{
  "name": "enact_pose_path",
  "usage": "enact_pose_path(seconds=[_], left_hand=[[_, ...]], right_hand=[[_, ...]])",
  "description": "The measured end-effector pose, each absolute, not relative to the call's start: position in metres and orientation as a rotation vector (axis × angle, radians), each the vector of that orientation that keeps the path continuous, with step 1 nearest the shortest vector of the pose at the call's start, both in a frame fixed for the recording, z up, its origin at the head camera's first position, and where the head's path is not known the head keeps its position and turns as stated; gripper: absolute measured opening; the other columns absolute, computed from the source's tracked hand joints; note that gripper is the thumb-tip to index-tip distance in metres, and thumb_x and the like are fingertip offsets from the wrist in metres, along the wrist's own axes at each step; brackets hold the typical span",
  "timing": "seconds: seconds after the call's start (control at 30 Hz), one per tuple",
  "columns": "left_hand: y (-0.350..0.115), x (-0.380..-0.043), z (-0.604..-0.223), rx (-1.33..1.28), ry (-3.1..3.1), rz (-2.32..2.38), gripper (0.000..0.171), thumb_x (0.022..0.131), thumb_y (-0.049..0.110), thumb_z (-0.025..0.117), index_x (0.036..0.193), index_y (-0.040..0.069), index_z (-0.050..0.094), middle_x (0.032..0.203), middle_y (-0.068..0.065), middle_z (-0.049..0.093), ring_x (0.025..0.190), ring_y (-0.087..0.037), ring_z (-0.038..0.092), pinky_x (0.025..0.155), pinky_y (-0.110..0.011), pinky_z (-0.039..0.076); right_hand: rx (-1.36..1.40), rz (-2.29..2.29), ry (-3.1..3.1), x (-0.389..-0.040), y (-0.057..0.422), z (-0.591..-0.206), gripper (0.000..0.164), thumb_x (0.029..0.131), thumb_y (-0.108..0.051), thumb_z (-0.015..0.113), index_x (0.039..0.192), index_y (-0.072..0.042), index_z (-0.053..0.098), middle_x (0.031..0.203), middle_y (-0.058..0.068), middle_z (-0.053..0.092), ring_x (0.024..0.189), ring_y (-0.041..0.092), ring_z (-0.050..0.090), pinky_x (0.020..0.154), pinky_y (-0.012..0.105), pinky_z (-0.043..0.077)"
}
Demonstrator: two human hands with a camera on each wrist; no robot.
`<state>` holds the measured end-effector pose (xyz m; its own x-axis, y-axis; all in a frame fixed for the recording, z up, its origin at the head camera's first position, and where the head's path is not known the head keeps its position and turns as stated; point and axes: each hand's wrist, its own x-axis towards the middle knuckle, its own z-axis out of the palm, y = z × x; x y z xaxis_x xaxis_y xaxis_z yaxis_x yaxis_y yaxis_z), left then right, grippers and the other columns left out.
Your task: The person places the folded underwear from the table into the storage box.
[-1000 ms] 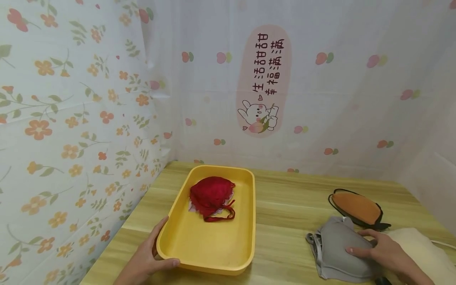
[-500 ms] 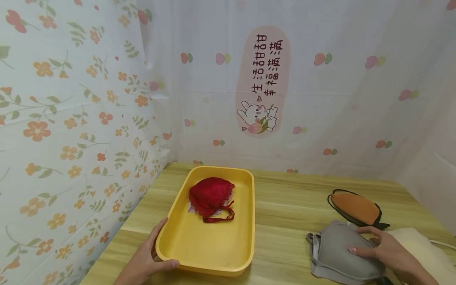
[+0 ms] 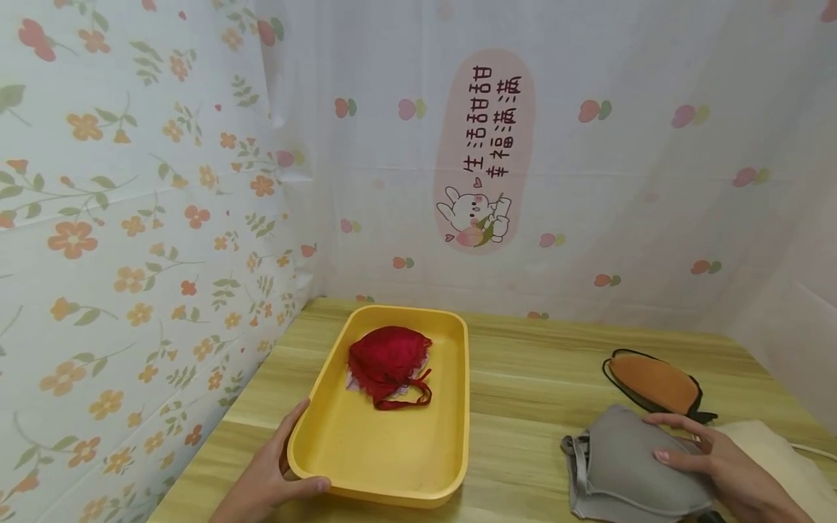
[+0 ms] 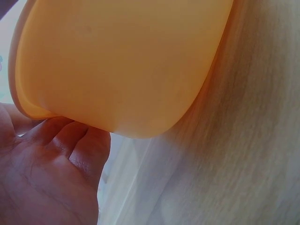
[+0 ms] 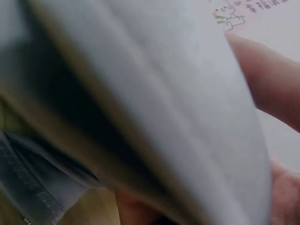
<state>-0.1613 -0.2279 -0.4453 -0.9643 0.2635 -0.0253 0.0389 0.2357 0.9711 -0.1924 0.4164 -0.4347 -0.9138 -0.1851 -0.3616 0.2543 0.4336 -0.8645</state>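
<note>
At the near left corner of the yellow plastic tub (image 3: 379,457), my left hand (image 3: 271,465) grips it, thumb on the front wall and fingers along the left side. The left wrist view shows the palm beside the tub's outer wall (image 4: 122,65). A dark red bra (image 3: 390,359) with a lace edge lies inside, over a pale lilac piece (image 3: 355,383). To the right, my right hand (image 3: 726,457) holds a folded grey bra (image 3: 637,465) by its right side. Close up in the right wrist view, the grey bra (image 5: 187,93) stands between thumb and fingers.
Behind the grey bra lies an orange and black bra (image 3: 656,381) with thin black straps. A cream bra (image 3: 778,457) sits at the right, partly behind my right hand. Patterned curtains (image 3: 405,181) border the wooden table (image 3: 523,370) at the back and sides.
The right hand has shifted slightly right with the grey bra, whose far edge now looks smoother and whose near part sits lower in view. Left hand and tub stay put.
</note>
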Motion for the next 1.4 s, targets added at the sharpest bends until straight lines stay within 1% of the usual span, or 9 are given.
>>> enact_pose_path(seconds=[0.07, 0.13, 0.23, 0.33, 0.5, 0.7, 0.93, 1.17, 1.4], left_hand=[[-0.228, -0.161, -0.445, 0.284, 2.320, 1.810, 0.109, 0.083, 0.014, 0.080, 0.162, 0.010, 0.004, 0.165, -0.026, 0.016, 0.121, -0.010, 0.056, 0.095, -0.014, 0.049], [-0.228, -0.161, -0.445, 0.279, 2.320, 1.807, 0.109, 0.083, 0.014, 0.080, 0.162, 0.010, 0.004, 0.165, -0.026, 0.015, 0.120, -0.010, 0.056, 0.095, -0.014, 0.049], [-0.228, -0.161, -0.445, 0.273, 2.319, 1.808, 0.109, 0.084, 0.014, 0.080, 0.162, 0.011, 0.004, 0.165, -0.026, 0.015, 0.120, -0.011, 0.057, 0.094, -0.014, 0.049], [-0.228, -0.161, -0.445, 0.264, 2.316, 1.812, 0.109, 0.083, 0.014, 0.080, 0.162, 0.010, 0.005, 0.165, -0.026, 0.015, 0.120, -0.012, 0.057, 0.094, -0.014, 0.049], [-0.227, -0.161, -0.445, 0.250, 2.312, 1.815, 0.110, 0.083, 0.013, 0.081, 0.162, 0.011, 0.005, 0.165, -0.025, 0.015, 0.121, -0.012, 0.056, 0.094, -0.013, 0.049], [-0.228, -0.160, -0.444, 0.262, 2.332, 1.814, 0.109, 0.083, 0.014, 0.080, 0.162, 0.011, 0.006, 0.166, -0.025, 0.016, 0.122, -0.011, 0.056, 0.095, -0.013, 0.048], [-0.229, -0.159, -0.443, 0.253, 2.349, 1.808, 0.109, 0.083, 0.015, 0.081, 0.162, 0.011, 0.006, 0.166, -0.024, 0.016, 0.123, -0.009, 0.055, 0.095, -0.012, 0.048], [-0.229, -0.161, -0.444, 0.282, 2.335, 1.813, 0.108, 0.083, 0.014, 0.079, 0.162, 0.009, 0.005, 0.165, -0.026, 0.017, 0.121, -0.013, 0.057, 0.094, -0.013, 0.049], [-0.228, -0.161, -0.445, 0.291, 2.314, 1.823, 0.109, 0.084, 0.013, 0.079, 0.162, 0.008, 0.004, 0.165, -0.026, 0.016, 0.122, -0.011, 0.056, 0.095, -0.013, 0.049]], right_hand=[[0.036, -1.520, 2.259, -0.192, 0.418, -0.436, 0.044, 0.106, -0.026, 0.051, 0.147, -0.041, 0.042, 0.160, 0.023, -0.002, 0.116, 0.001, 0.054, 0.092, 0.042, 0.051], [0.026, -1.569, 2.217, -0.192, 0.419, -0.437, 0.046, 0.107, -0.025, 0.048, 0.149, -0.043, 0.040, 0.156, 0.005, 0.006, 0.105, -0.013, 0.051, 0.093, 0.040, 0.050], [0.022, -1.624, 2.195, -0.192, 0.419, -0.436, 0.046, 0.108, -0.026, 0.046, 0.149, -0.047, 0.039, 0.139, -0.021, 0.022, 0.105, -0.014, 0.051, 0.093, 0.039, 0.051], [0.033, -1.653, 2.197, -0.192, 0.416, -0.434, 0.046, 0.108, -0.026, 0.047, 0.148, -0.048, 0.040, 0.126, -0.032, 0.028, 0.106, -0.013, 0.051, 0.093, 0.039, 0.050], [0.026, -1.694, 2.207, -0.191, 0.409, -0.428, 0.049, 0.108, -0.024, 0.046, 0.151, -0.046, 0.037, 0.129, -0.031, 0.028, 0.107, -0.014, 0.051, 0.092, 0.038, 0.051], [-0.010, -1.758, 2.230, -0.194, 0.393, -0.417, 0.050, 0.107, -0.021, 0.047, 0.153, -0.039, 0.037, 0.132, -0.028, 0.030, 0.109, -0.008, 0.053, 0.089, 0.038, 0.053], [-0.195, -1.871, 2.192, -0.202, 0.374, -0.403, 0.050, 0.108, -0.014, 0.042, 0.155, -0.031, 0.037, 0.136, -0.031, 0.037, 0.113, -0.004, 0.055, 0.087, 0.036, 0.054], [-0.350, -1.973, 2.142, -0.209, 0.348, -0.388, 0.051, 0.108, -0.009, 0.042, 0.156, -0.025, 0.036, 0.144, -0.024, 0.034, 0.117, -0.003, 0.055, 0.088, 0.034, 0.056], [-0.399, -2.002, 2.105, -0.218, 0.327, -0.372, 0.050, 0.107, -0.009, 0.045, 0.153, -0.026, 0.039, 0.142, -0.018, 0.035, 0.117, 0.002, 0.056, 0.088, 0.036, 0.056]])
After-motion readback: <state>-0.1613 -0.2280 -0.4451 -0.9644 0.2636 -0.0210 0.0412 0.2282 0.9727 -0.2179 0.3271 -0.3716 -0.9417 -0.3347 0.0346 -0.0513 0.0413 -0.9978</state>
